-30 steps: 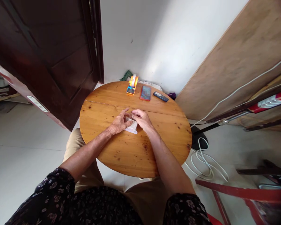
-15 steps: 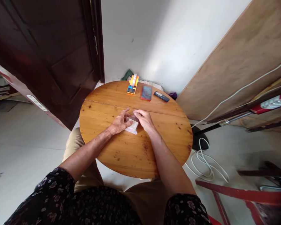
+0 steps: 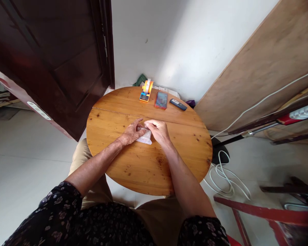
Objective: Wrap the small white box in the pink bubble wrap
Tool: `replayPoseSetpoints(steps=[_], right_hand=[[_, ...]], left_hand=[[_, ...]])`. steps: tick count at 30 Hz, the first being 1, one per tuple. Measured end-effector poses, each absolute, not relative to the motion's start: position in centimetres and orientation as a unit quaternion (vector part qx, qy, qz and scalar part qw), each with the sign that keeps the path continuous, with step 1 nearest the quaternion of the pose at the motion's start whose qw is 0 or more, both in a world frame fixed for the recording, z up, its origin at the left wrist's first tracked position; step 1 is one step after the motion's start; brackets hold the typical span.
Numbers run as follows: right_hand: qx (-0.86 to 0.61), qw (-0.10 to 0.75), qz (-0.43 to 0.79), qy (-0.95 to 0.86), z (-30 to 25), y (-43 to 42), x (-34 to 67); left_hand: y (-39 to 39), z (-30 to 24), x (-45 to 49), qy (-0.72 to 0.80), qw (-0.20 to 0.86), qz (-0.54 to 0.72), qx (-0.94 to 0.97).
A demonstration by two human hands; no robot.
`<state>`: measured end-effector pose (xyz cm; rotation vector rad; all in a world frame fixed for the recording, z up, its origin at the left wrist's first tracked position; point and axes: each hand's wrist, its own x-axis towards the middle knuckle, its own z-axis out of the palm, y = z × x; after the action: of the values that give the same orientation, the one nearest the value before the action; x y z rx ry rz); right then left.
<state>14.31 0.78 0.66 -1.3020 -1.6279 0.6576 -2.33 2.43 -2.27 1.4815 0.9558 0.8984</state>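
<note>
A small, whitish, see-through plastic bag (image 3: 145, 139) lies near the middle of the round wooden table (image 3: 141, 171). From the left, my left hand (image 3: 132, 132) steadies it, the thumb lying across its top and the index finger stretched out beyond it. My right hand (image 3: 157, 130) is at the bag's upper right, thumb and fingertips pinched together at its far edge. The bit between those fingertips looks like the bag's clear flap, though the fingers mostly cover it. What the bag contains cannot be made out.
Toward the table's back stand an orange tape dispenser (image 3: 146, 91), a blurred blue and red flat pack (image 3: 161, 100) and a dark handheld device with a small screen (image 3: 178, 104). White cable (image 3: 226, 177) coils on the floor at right, near a red wooden frame (image 3: 261, 208).
My right hand has shifted slightly over the bag's far edge, and the dark see-through film under its fingers no longer shows. My left hand stays almost in place.
</note>
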Motion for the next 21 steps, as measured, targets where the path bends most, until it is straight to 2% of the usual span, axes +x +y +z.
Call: replayPoseSetpoints(steps=[5, 11, 21], right_hand=[[-0.520, 0.420, 0.192, -0.719, 1.5, -0.9, 14.2], [-0.517, 0.410, 0.130, -0.740, 1.9, -2.2, 14.1], [-0.476, 0.345, 0.101, -0.803, 2.2, -2.3, 14.5]], left_hand=[[2.1, -1.6, -2.2, 0.416, 0.522, 0.379, 0.641], [1.8, -1.0, -2.1, 0.428, 0.513, 0.372, 0.645], [2.5, -1.3, -3.6, 0.399, 0.585, 0.375, 0.599]])
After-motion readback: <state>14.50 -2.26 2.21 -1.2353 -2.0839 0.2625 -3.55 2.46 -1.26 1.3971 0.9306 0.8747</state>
